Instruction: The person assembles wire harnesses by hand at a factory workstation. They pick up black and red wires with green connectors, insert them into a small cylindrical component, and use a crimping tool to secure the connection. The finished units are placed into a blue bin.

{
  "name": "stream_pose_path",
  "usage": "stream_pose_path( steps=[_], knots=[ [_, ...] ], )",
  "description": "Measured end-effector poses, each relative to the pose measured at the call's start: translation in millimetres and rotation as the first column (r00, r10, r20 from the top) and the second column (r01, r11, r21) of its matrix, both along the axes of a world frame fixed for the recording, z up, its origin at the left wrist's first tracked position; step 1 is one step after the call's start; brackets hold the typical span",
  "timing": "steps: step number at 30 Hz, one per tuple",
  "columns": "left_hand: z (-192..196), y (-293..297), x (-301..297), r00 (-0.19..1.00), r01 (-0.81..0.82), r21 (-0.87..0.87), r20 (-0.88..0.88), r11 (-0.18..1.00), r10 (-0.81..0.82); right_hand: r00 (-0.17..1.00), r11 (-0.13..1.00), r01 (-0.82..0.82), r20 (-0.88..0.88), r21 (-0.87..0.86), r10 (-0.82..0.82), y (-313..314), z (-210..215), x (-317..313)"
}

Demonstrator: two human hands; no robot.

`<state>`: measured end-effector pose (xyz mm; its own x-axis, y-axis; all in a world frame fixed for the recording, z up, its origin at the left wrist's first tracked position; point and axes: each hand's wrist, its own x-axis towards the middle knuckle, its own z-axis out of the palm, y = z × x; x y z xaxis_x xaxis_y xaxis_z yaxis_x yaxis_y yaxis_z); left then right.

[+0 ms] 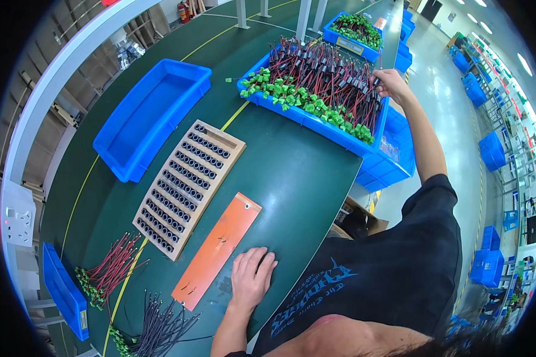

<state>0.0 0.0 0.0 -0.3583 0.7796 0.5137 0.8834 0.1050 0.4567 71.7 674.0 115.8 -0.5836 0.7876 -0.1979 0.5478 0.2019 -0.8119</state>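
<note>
My left hand (253, 277) lies on the green tabletop with its fingers stretched out and nothing in them, just right of a long orange board (219, 247). At the far right, my right hand (392, 85) is closed in a pinch over the right end of a blue bin. A dark piece of a wire lead (377, 82) shows at its fingertips. Red and black wire leads (321, 71) fill that bin, with black cylindrical parts and green connectors (298, 98) on them. Left of the board, a wooden rack (183, 184) holds rows of black round parts.
An unfilled blue tray (152, 113) stands behind the rack. Red wires (114, 262) and black wires (164, 327) with green connectors lie at the near left, beside another blue tray (65, 294). A smaller blue bin (354, 35) stands farther back. White posts (304, 18) rise at the far side.
</note>
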Motion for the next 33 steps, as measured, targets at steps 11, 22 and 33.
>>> stream_pose_path(
  steps=[11, 22, 33],
  knots=[
    [8, 5, -7, 0.998, -0.006, -0.044, 0.069, 0.999, 0.009, 0.515, -0.107, -0.424, 0.336, 0.899, 0.789, -325, 87, -17],
    [-16, -6, -6, 0.999, -0.03, 0.011, 0.015, 0.999, 0.03, -0.257, -0.441, -0.42, 0.362, 0.793, 0.896, -485, 64, -62],
    [4, -4, -11, 0.999, 0.044, -0.056, 0.017, 0.997, -0.043, -0.319, -0.415, -0.483, 0.287, 0.771, 0.903, -473, 102, -45]
  ],
)
